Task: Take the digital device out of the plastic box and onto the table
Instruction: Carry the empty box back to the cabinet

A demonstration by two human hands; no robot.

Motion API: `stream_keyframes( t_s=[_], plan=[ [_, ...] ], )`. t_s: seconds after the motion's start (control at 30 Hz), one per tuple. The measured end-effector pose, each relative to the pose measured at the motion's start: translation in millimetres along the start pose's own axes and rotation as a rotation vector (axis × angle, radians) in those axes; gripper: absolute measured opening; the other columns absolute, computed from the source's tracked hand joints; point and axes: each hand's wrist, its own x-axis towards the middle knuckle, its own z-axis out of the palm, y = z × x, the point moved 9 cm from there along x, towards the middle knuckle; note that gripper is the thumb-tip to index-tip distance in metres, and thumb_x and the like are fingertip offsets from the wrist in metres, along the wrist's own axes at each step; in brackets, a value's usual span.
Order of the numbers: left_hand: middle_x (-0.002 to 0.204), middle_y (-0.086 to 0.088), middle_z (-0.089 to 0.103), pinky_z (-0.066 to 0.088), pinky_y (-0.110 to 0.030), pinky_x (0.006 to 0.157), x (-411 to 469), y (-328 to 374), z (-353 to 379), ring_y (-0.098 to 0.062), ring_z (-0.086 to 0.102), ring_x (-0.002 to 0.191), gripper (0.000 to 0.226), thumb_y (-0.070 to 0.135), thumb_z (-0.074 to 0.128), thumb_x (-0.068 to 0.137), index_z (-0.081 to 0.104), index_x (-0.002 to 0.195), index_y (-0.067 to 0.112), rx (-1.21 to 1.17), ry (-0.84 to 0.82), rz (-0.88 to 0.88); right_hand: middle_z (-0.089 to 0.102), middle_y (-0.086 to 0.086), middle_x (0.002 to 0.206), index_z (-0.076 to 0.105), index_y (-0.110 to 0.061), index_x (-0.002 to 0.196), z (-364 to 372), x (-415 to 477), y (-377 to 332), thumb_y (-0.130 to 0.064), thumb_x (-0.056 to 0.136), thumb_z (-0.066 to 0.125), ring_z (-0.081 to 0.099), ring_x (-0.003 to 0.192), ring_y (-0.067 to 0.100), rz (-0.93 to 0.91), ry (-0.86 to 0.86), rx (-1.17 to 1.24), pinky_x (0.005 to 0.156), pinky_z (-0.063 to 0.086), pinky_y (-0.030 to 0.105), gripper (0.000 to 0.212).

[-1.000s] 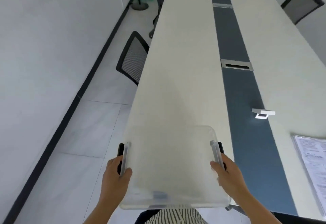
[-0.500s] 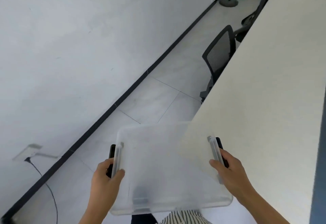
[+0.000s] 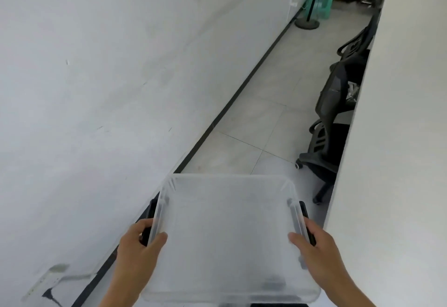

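Note:
I hold a translucent plastic box [image 3: 229, 229] with a frosted lid in front of me, over the floor to the left of the table [image 3: 399, 137]. My left hand [image 3: 139, 251] grips its left edge by the black latch. My right hand [image 3: 314, 248] grips the right edge by the other black latch. The lid is on. A dark smudge shows through the plastic near the box's near right corner; I cannot tell whether that is the digital device.
A white wall fills the left, with a black skirting strip along the tiled floor. Black mesh office chairs [image 3: 336, 113] stand tucked against the table's left edge. A black stand base [image 3: 307, 24], a green stool and cardboard boxes sit at the far end.
The view has swung left, from along the table to the wall and floor. The box has come off the table's edge and now hangs over the floor, both hands still gripping it.

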Motion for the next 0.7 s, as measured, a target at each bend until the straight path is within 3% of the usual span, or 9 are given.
stream_keyframes(
  t_s=[0.13, 0.23, 0.37, 0.43, 0.5, 0.6, 0.7],
  plan=[
    [0.067, -0.003, 0.057, 0.043, -0.033, 0.053, 67.9, 30.4, 39.9, -0.02, 0.047, 0.054, 0.017, 0.005, 0.066, 0.079, 0.067, 0.089, 0.019, -0.008, -0.092, 0.017, 0.066, -0.012, 0.068, 0.062, -0.031, 0.113, -10.0, 48.1, -19.2, -0.017, 0.086, 0.062, 0.055, 0.058, 0.019, 0.057, 0.097, -0.007, 0.055, 0.046, 0.032, 0.03],
    [0.071, -0.003, 0.057, 0.042, -0.032, 0.054, 121.4, 56.8, 64.1, -0.021, 0.049, 0.057, 0.017, 0.008, 0.067, 0.079, 0.066, 0.091, 0.02, 0.007, -0.115, 0.033, 0.07, 0.005, 0.083, 0.061, -0.026, 0.115, -11.6, 97.5, -44.4, -0.014, 0.087, 0.062, 0.063, 0.07, 0.031, 0.061, 0.13, 0.012, 0.058, 0.048, 0.033, 0.03],
    [0.077, -0.007, 0.061, 0.042, -0.033, 0.058, 196.5, 98.6, 77.6, -0.023, 0.052, 0.063, 0.015, 0.015, 0.068, 0.079, 0.067, 0.092, 0.02, 0.054, -0.096, 0.041, 0.066, 0.024, 0.087, 0.063, -0.02, 0.113, -3.9, 176.6, -87.9, -0.014, 0.087, 0.062, 0.053, 0.063, 0.023, 0.081, 0.095, -0.002, 0.056, 0.043, 0.031, 0.027],
    [0.079, -0.009, 0.061, 0.042, -0.033, 0.058, 233.1, 127.3, 80.7, -0.024, 0.053, 0.064, 0.011, 0.016, 0.067, 0.08, 0.067, 0.09, 0.02, 0.067, -0.081, 0.06, 0.067, 0.02, 0.087, 0.062, -0.022, 0.114, -0.2, 215.1, -117.7, -0.016, 0.086, 0.062, 0.056, 0.064, 0.022, 0.072, 0.083, -0.005, 0.057, 0.045, 0.031, 0.029],
    [0.078, -0.01, 0.06, 0.045, -0.035, 0.058, 266.7, 154.9, 87.2, -0.026, 0.053, 0.063, 0.008, 0.016, 0.067, 0.082, 0.066, 0.089, 0.02, 0.067, -0.066, 0.073, 0.069, 0.004, 0.085, 0.061, -0.027, 0.116, -0.6, 252.0, -147.7, -0.019, 0.085, 0.062, 0.062, 0.07, 0.02, 0.058, 0.091, -0.01, 0.06, 0.048, 0.031, 0.032],
    [0.073, -0.013, 0.062, 0.046, -0.035, 0.051, 312.1, 188.3, 102.5, -0.026, 0.052, 0.056, 0.009, 0.013, 0.066, 0.083, 0.066, 0.091, 0.016, 0.044, -0.052, 0.063, 0.066, -0.013, 0.1, 0.057, -0.028, 0.122, -6.0, 302.1, -188.6, -0.019, 0.085, 0.062, 0.063, 0.086, 0.011, 0.035, 0.108, -0.005, 0.068, 0.046, 0.029, 0.038],
    [0.07, -0.016, 0.063, 0.044, -0.034, 0.047, 361.9, 218.0, 132.5, -0.024, 0.051, 0.051, 0.01, 0.011, 0.067, 0.082, 0.066, 0.092, 0.012, 0.051, -0.063, 0.067, 0.064, -0.012, 0.103, 0.054, -0.03, 0.117, -17.7, 352.7, -214.8, -0.019, 0.085, 0.063, 0.062, 0.089, 0.011, 0.052, 0.126, -0.005, 0.069, 0.047, 0.031, 0.035]
  ],
)
